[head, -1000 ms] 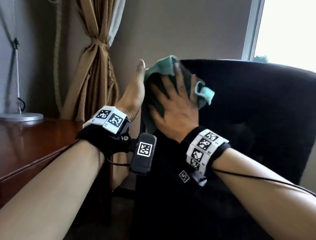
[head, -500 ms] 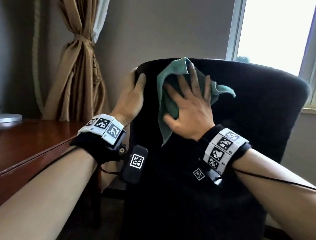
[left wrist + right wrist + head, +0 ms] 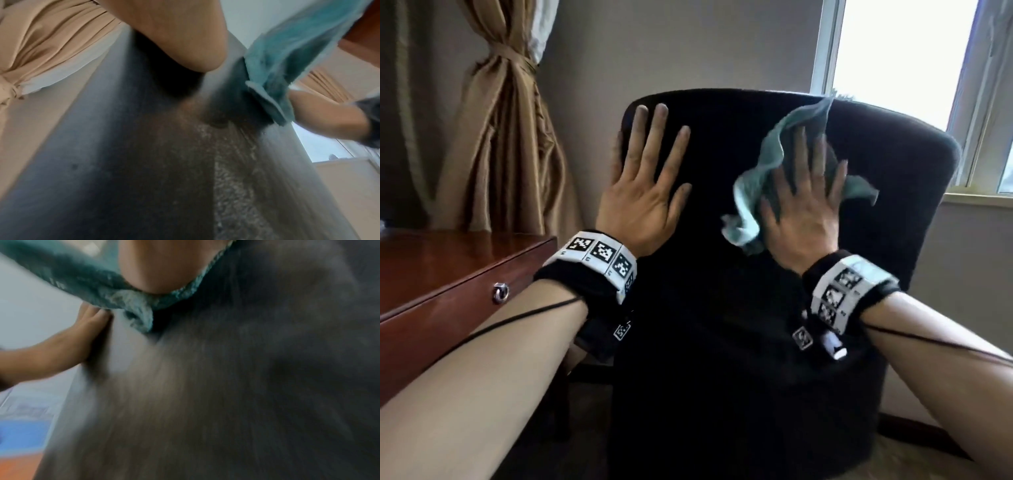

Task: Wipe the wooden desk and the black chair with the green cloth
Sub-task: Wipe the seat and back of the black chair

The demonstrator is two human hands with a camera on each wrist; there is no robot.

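Hands flat on black chair [image 3: 722, 308]; right hand [image 3: 803, 212] presses green cloth [image 3: 753, 192].

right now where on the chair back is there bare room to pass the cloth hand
Bare: the black chair back below both wrists, and the strip between the left hand and the green cloth. Crowded: the upper back, where the right hand presses the cloth.

Two hands on the back of a chair

The left hand [image 3: 643, 198] lies flat on the chair [image 3: 722, 342] back, left of the right hand [image 3: 804, 212]. The cloth [image 3: 760, 178] is between the right hand and the chair. The desk [image 3: 448, 270] stands left of the chair. The curtain [image 3: 506, 144] hangs behind the desk, and the window [image 3: 900, 51] is behind the chair, to the right.
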